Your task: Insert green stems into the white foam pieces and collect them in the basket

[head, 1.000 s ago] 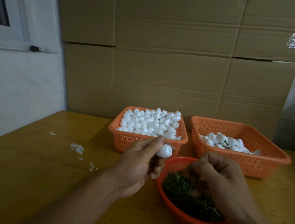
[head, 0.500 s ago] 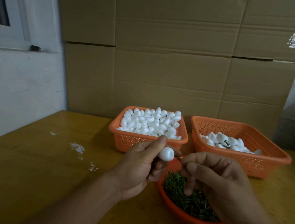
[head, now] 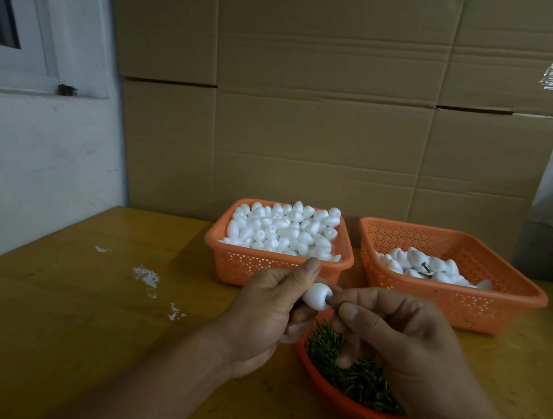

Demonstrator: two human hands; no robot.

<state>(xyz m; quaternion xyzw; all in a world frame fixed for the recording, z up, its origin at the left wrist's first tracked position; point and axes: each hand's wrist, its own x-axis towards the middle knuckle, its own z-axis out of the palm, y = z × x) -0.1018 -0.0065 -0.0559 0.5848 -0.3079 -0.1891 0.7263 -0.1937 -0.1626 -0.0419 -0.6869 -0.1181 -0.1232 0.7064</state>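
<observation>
Right hand point(head: 401, 337) now against left-held foam piece point(head: 316, 295)

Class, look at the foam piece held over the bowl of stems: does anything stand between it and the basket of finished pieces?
Nothing visible does. The left hand holds the foam piece while the right hand pinches the stem at its end; the basket of finished pieces lies beyond to the right, open-topped.
</observation>
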